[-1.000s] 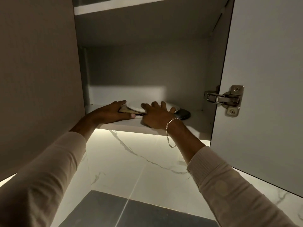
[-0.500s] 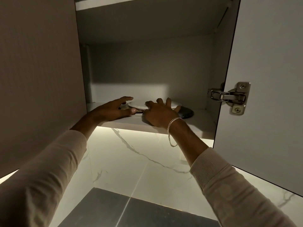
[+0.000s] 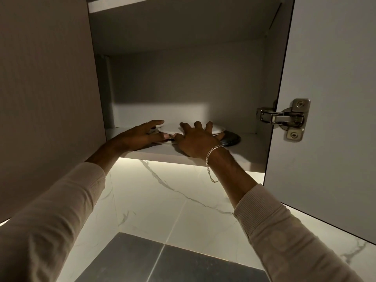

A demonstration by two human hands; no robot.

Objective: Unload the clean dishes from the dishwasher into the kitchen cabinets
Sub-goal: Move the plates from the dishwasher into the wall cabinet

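Kitchen wall cabinet (image 3: 183, 78), open, dim matte grey inside.

White plate (image 3: 218, 129): round, smooth, shallow rim, lying flat on lower shelf (image 3: 252, 147), about mid-width, near front edge. Stacked on dark plate (image 3: 231, 139), speckled glaze, showing past white rim on right side. Thin dark edge also visible at front, between the two thumbs.

Right hand (image 3: 195, 142): palm down, fingers spread wide and straight across top of white plate, thumb low at front of stack. Flat contact, no curl round anything.

Left hand (image 3: 140, 136): at plate's left rim, fingers nearly straight, index lifted above rim, thumb lying along front beside right thumb. Wide and relaxed, gripping nothing visible. Contact of left fingertips with rim: cannot tell, too dark.

Silver curb-link bracelet (image 3: 213, 159) loose on right wrist, loop hanging below. Cream knit sleeves (image 3: 264, 210), ribbed cuffs, on both forearms.

Lower shelf: white laminate, smooth, square front edge. Upper shelf (image 3: 122, 4) above, same finish.

Right door (image 3: 329, 159) swung open, flat pale panel, carrying steel hinge (image 3: 284, 119) with two cross-head screws. Neighbouring door (image 3: 44, 98) on left closed, fine vertical grain.

Warm light strip (image 3: 162, 159) under cabinet. White marble backsplash (image 3: 162, 200), grey veins, straight tile joints. Dark grey matte tabletop (image 3: 162, 261) at bottom, one seam.
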